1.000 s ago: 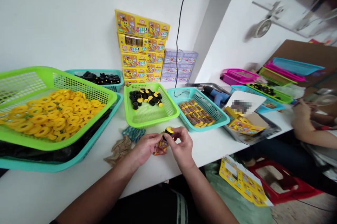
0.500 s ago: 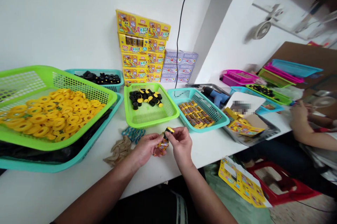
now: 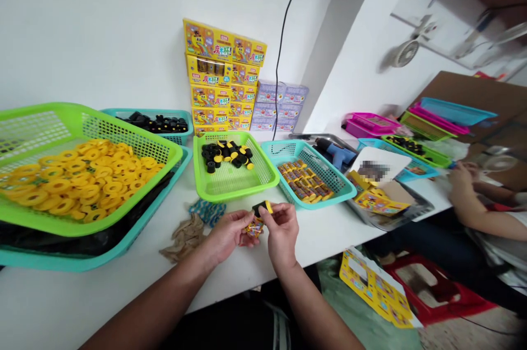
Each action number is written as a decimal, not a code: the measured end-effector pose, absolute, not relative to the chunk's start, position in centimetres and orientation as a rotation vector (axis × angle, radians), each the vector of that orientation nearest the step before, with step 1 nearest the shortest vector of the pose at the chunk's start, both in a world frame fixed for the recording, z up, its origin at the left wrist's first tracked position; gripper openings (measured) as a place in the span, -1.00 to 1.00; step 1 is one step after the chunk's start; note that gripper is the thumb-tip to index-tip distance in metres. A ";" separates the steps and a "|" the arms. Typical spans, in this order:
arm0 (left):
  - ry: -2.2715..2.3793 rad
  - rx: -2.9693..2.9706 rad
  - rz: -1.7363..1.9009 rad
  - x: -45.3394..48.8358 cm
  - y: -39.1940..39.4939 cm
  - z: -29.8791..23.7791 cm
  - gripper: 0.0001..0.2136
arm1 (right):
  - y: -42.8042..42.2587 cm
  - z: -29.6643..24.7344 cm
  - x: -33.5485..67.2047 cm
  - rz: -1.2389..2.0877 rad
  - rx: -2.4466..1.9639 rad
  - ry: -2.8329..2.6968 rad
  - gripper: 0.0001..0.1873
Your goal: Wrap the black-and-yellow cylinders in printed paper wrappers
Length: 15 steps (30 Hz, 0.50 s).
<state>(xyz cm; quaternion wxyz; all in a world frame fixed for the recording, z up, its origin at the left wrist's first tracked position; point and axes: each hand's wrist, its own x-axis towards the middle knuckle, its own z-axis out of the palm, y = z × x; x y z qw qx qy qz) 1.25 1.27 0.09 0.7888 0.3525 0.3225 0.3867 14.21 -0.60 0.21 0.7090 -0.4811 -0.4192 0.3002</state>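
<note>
Both hands meet over the white table's front edge. My right hand [image 3: 282, 228] pinches a small black cylinder with a yellow cap [image 3: 262, 208]. My left hand [image 3: 228, 232] pinches a small printed orange-yellow wrapper [image 3: 254, 226] right under that cylinder. Just beyond the hands stands a green basket [image 3: 233, 179] with several black and yellow cylinders. Beside it to the right is a teal basket [image 3: 329, 188] with wrapped pieces in rows.
A big green basket of yellow rings [image 3: 88, 174] sits at the left on a teal tray [image 3: 99, 254]. Stacked yellow boxes [image 3: 222, 78] stand against the wall. Brown scraps [image 3: 185, 235] lie by my left wrist. Another person's hands [image 3: 463, 180] work at the right.
The two hands stayed together and shifted slightly; the cylinder tilted a little in my right fingers. The view drifted a bit.
</note>
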 end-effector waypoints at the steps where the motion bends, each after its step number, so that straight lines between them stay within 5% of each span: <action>1: 0.698 0.757 0.842 1.3 1.3 0.1 -0.62 | -0.6 0.2 14.2 0.664 -1.071 -0.929 -0.64; 15: 0.766 0.690 0.983 1.2 1.5 0.5 -0.65 | -1.0 1.7 15.4 0.813 -1.150 -1.024 -0.72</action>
